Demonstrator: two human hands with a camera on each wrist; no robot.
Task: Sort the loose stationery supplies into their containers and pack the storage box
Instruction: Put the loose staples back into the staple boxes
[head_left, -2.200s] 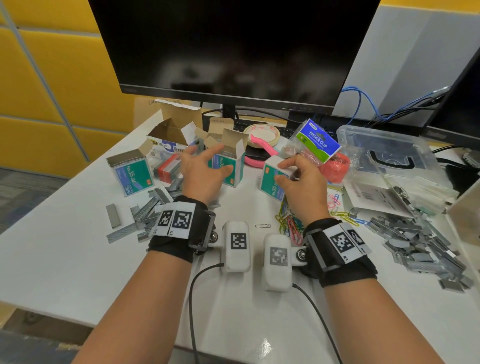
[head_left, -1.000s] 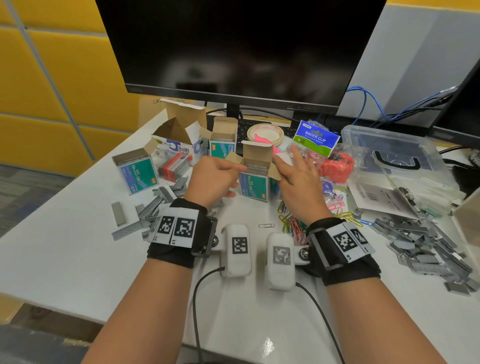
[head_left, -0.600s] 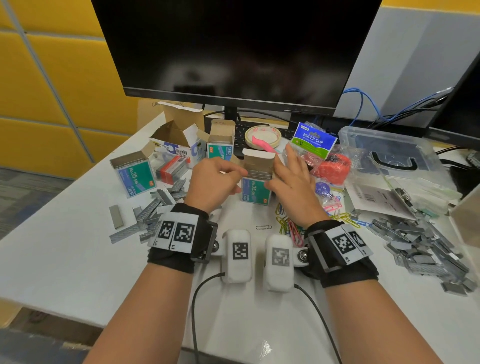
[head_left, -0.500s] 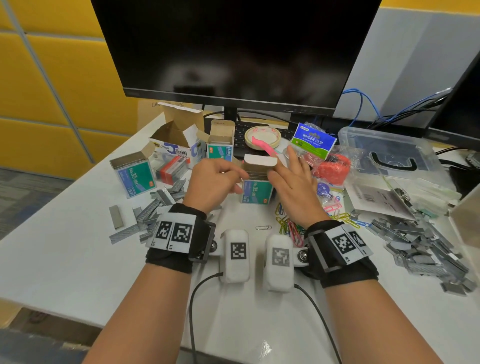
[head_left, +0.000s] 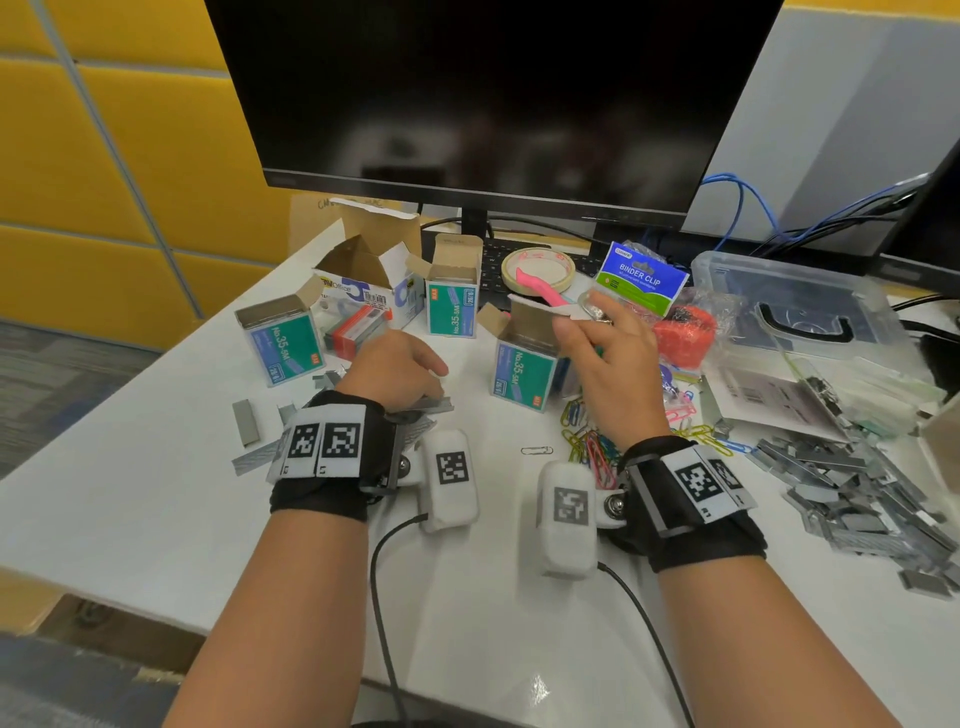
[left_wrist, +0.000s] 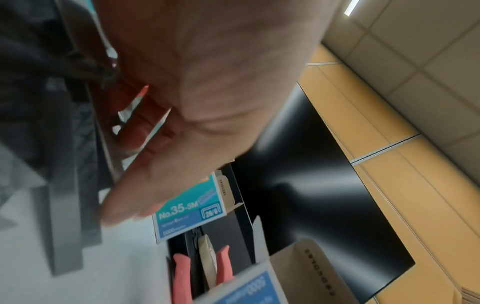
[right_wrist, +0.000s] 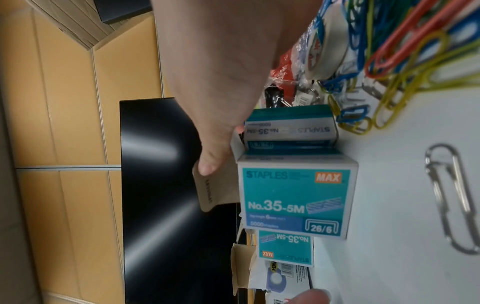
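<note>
The white desk (head_left: 156, 493) carries staple boxes (head_left: 283, 340), loose staple strips (head_left: 852, 488) (two heaps) and coloured paper clips (head_left: 592, 441).

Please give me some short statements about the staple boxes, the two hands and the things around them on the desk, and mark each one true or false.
1. The right hand holds up the top flap of the nearest staple box. True.
2. The left hand holds the roll of tape. False: it is down at the loose staple strips on the desk; the tape lies near the monitor.
3. Coloured paper clips lie on the desk by the right wrist. True.
4. The clear storage box stands left of all staple boxes. False: it stands on the right.
5. The binder clip bag is already inside the storage box. False: it lies outside it.
</note>
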